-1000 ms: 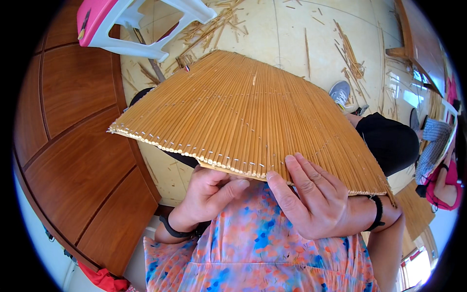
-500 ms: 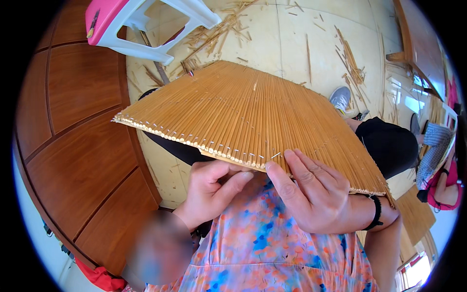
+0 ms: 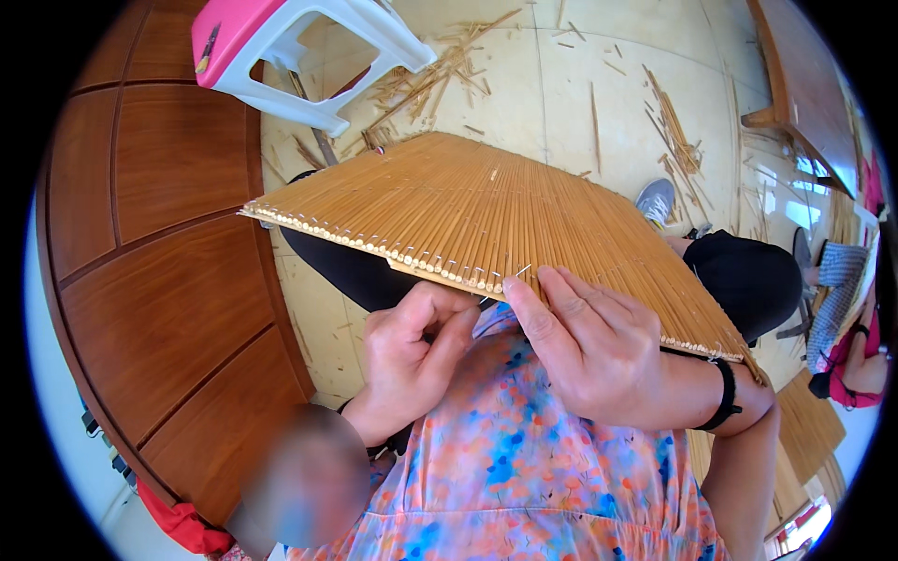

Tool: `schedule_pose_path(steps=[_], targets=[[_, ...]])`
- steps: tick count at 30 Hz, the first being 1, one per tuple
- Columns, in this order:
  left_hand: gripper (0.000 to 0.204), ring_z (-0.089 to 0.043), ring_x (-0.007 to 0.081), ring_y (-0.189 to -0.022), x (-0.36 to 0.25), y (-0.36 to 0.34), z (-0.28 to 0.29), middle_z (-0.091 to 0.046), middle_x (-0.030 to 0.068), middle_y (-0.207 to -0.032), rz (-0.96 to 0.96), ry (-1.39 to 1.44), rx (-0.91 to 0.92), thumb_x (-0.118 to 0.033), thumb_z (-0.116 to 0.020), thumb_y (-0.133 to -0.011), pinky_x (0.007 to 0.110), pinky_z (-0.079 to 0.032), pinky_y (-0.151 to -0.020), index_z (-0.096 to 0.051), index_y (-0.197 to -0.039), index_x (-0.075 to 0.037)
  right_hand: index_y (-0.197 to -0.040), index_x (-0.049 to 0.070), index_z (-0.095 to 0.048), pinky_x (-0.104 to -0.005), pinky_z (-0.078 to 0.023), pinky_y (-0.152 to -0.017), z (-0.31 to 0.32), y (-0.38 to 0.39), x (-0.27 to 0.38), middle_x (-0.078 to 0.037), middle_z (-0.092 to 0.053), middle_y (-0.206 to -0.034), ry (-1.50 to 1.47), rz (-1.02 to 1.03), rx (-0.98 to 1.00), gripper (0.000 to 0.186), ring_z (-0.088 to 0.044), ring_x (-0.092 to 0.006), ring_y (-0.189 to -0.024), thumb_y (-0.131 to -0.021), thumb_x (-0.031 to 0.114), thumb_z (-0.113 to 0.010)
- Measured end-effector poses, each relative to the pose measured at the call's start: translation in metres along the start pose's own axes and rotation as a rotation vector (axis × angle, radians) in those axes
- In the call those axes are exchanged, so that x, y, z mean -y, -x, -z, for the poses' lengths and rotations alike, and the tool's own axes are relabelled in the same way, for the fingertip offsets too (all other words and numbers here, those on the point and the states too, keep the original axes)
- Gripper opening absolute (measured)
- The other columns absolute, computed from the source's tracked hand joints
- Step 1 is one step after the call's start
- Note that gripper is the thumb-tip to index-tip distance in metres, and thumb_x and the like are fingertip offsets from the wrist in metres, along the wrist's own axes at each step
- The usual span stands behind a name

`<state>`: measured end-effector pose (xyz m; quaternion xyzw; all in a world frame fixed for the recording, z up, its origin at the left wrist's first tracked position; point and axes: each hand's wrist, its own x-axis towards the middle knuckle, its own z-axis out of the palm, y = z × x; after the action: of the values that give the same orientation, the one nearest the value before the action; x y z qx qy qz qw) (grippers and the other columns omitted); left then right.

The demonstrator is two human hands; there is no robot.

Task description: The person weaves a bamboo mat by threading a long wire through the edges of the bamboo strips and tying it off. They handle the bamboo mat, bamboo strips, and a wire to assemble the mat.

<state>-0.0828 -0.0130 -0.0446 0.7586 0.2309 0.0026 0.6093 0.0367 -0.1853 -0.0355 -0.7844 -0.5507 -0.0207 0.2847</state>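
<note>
A stiff mat of straw-coloured stalks (image 3: 449,206), laid side by side, slants over my lap. Short white stitches run along its near edge, where the cut stalk ends show. Just under that edge my left hand (image 3: 412,351) is closed in a pinch, with a thin pale sliver by its fingertips that is too small to name. Gripping the mat at the near edge is my right hand (image 3: 599,346), its fingertips on the upper face. A small white thread or pin (image 3: 524,271) sticks up beside them. The undersides of both hands' fingers are hidden.
A pink-and-white plastic stool (image 3: 327,56) with a brush (image 3: 208,49) on it stands far left. Brown wooden cabinets (image 3: 196,262) line the left side. Loose stalk scraps (image 3: 673,131) litter the tiled floor. Another person's arm (image 3: 856,365) shows at the far right.
My left hand has drawn slightly down from the mat's edge, its thumb and finger now curled together. The right fingers stay on the mat, and the whole view has shifted slightly.
</note>
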Motion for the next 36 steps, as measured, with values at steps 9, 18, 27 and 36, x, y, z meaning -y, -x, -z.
schedule_pose_path(steps=[9, 18, 27, 36], targets=[[0.009, -0.065, 0.0086, -0.061, 0.001, -0.004, -0.026, -0.066, 0.0084, -0.07, 0.011, 0.32, -0.19, -0.001, -0.067, -0.089, 0.023, -0.051, -0.057, -0.06, -0.094, 0.002, -0.116, -0.004, -0.065, -0.035, -0.055, -0.059, 0.002, -0.006, 0.003, -0.022, -0.068, -0.095, 0.019, -0.011, -0.017, 0.047, -0.069, -0.0293, -0.072, -0.069, 0.002, -0.063], [0.062, -0.049, 0.0363, -0.121, -0.065, -0.017, 0.05, -0.053, 0.0168, -0.132, -0.707, -1.113, -0.368, -0.032, -0.082, -0.071, 0.046, -0.043, -0.096, -0.061, -0.122, -0.004, -0.115, 0.003, -0.064, -0.035, -0.049, -0.049, 0.039, -0.009, -0.06, -0.009, -0.06, -0.076, 0.053, 0.123, 0.008, 0.041, -0.061, -0.0228, -0.059, -0.074, 0.006, -0.063], [0.019, -0.055, 0.0298, -0.059, -0.064, -0.035, 0.015, -0.052, 0.008, -0.066, -0.836, -1.053, 0.183, -0.008, -0.072, -0.072, 0.042, -0.045, -0.057, -0.054, -0.079, -0.008, -0.108, 0.01, -0.07, -0.0334, -0.054, -0.063, 0.118, 0.007, -0.111, -0.006, -0.069, -0.086, 0.231, 0.347, 0.037, 0.035, -0.068, -0.0239, -0.072, -0.074, 0.006, -0.066], [0.02, -0.055, 0.0262, -0.045, -0.051, -0.019, -0.088, -0.051, 0.01, -0.063, -0.932, -0.679, 0.378, -0.012, -0.067, -0.077, 0.038, -0.046, -0.038, -0.048, -0.074, -0.005, -0.104, 0.01, -0.071, -0.0395, -0.055, -0.09, 0.143, 0.042, -0.139, -0.005, -0.069, -0.096, 0.445, 0.268, -0.024, 0.026, -0.067, -0.0243, -0.094, -0.079, 0.013, -0.062]])
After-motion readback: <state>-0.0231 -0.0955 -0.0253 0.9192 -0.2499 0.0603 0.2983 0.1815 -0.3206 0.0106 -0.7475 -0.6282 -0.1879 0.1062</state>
